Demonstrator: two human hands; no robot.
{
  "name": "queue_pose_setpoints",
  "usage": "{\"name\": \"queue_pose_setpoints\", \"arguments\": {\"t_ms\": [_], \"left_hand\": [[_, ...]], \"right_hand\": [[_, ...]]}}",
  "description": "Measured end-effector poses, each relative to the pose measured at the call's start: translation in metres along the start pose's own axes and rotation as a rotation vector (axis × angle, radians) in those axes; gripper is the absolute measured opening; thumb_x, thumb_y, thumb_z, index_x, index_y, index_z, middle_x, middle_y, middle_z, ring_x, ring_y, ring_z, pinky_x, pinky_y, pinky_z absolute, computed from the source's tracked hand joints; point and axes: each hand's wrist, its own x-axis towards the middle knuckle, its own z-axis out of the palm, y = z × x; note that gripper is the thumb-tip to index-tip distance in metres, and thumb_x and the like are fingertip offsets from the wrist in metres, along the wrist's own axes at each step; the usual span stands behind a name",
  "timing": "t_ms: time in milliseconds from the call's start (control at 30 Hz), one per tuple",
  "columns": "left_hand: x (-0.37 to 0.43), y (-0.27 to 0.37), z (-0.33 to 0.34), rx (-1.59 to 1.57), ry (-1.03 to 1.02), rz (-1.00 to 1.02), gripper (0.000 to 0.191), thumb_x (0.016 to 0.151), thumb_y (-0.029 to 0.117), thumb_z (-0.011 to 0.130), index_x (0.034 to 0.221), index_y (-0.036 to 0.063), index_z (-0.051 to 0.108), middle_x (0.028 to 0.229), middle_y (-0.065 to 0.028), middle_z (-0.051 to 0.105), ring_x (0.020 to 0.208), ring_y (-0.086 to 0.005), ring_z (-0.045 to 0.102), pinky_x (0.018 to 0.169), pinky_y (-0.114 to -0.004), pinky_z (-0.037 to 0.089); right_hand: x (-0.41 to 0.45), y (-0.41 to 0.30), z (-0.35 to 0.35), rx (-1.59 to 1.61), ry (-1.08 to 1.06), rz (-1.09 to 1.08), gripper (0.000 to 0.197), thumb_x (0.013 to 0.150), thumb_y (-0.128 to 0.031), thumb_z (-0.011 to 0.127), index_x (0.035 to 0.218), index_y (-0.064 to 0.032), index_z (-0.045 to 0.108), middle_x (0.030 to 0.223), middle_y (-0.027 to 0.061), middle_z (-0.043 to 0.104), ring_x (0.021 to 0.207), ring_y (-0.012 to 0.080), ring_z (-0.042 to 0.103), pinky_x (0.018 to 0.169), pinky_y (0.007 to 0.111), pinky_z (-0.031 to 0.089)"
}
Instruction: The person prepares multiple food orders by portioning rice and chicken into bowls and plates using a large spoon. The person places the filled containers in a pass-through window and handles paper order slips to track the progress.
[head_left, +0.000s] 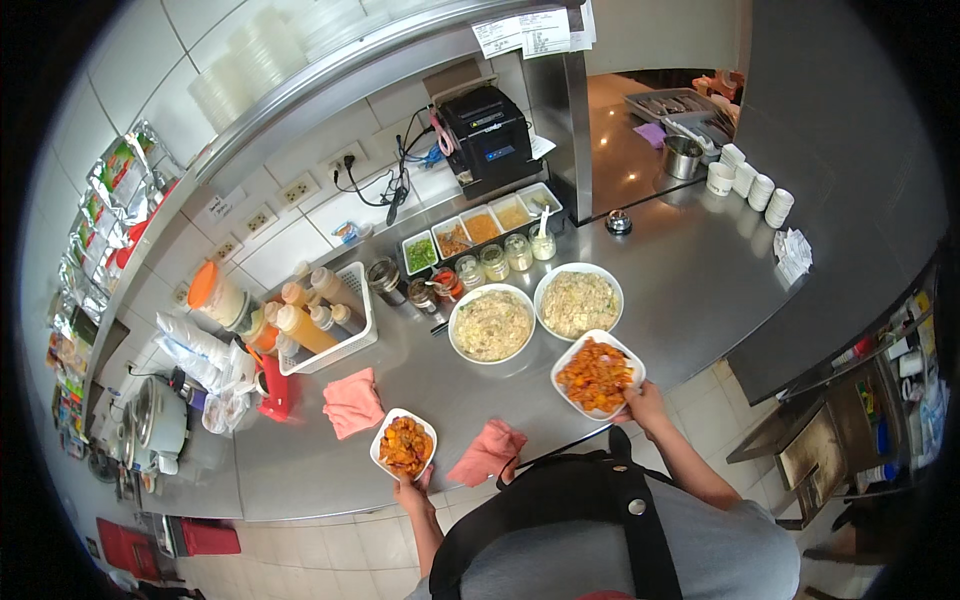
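My left hand (414, 491) grips the near edge of a small white square bowl (374, 448) of orange-red sauced food, at the counter's front edge. On the right, my right hand (641, 409) holds the rim of a larger white square bowl (559, 381) with similar orange-red food. Beyond it stand two round white bowls of fried rice, one (492, 325) left of the other (578, 301). A folded pink cloth (354, 403) lies left of the small bowl, and a crumpled pink cloth (489, 452) lies between my hands.
Behind the rice bowls are spice jars (494, 262) and a tray of toppings (452, 238). A white basket (367, 334) of squeeze bottles stands left. A black receipt printer (486, 135), a call bell (618, 222) and stacked white cups (759, 192) are further back. The steel counter (300, 480) ends before me.
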Motion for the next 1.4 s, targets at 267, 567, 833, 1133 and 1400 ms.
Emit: {"name": "queue_pose_setpoints", "arguments": {"t_ms": [267, 567, 833, 1133, 1400], "left_hand": [[-0.084, -0.027, 0.081, 0.101, 0.056, 0.049, 0.040, 0.094, 0.018, 0.055, 0.124, -0.0069, 0.048, 0.107, -0.0182, 0.063, 0.081, -0.0280, 0.069, 0.065, -0.035, 0.061], [-0.178, -0.079, 0.229, 0.177, -0.165, -0.108, 0.039, 0.094, 0.011, 0.044, 0.127, -0.0100, 0.042, 0.110, -0.0231, 0.062, 0.083, -0.0333, 0.070, 0.072, -0.035, 0.062], [-0.215, -0.143, 0.341, 0.330, -0.584, -0.408, 0.046, 0.095, 0.007, 0.044, 0.139, -0.0028, 0.037, 0.121, -0.0206, 0.058, 0.100, -0.0307, 0.066, 0.082, -0.038, 0.060], [-0.193, -0.258, 0.428, 0.132, -0.779, -0.575, 0.051, 0.095, 0.004, 0.042, 0.144, 0.0013, 0.029, 0.129, -0.0168, 0.051, 0.110, -0.0301, 0.060, 0.087, -0.040, 0.058], [-0.176, -0.277, 0.475, 0.203, -0.649, -0.582, 0.044, 0.099, 0.023, 0.054, 0.134, -0.0001, 0.040, 0.114, -0.0156, 0.060, 0.097, -0.0248, 0.066, 0.082, -0.035, 0.057]], "right_hand": [[0.084, -0.008, -0.131, -0.075, 0.189, 0.011, 0.033, 0.095, -0.011, 0.045, 0.114, 0.0162, 0.044, 0.090, 0.0248, 0.064, 0.062, 0.0304, 0.069, 0.048, 0.032, 0.060], [0.210, -0.028, -0.183, 0.148, 0.053, 0.001, 0.034, 0.097, -0.011, 0.042, 0.114, 0.0182, 0.045, 0.098, 0.0260, 0.062, 0.076, 0.0331, 0.069, 0.060, 0.035, 0.063], [0.298, -0.068, -0.140, 0.355, -0.145, -0.059, 0.044, 0.101, -0.019, 0.042, 0.127, 0.0150, 0.031, 0.113, 0.0320, 0.054, 0.094, 0.0369, 0.066, 0.078, 0.039, 0.062], [0.230, -0.109, -0.252, 0.197, -0.203, -0.135, 0.048, 0.098, -0.024, 0.054, 0.133, 0.0048, 0.041, 0.117, 0.0223, 0.059, 0.102, 0.0250, 0.064, 0.090, 0.032, 0.052], [0.177, -0.105, -0.268, 0.058, -0.136, -0.082, 0.032, 0.099, -0.018, 0.051, 0.126, -0.0017, 0.055, 0.107, 0.0117, 0.066, 0.091, 0.0139, 0.064, 0.082, 0.025, 0.051]]}}
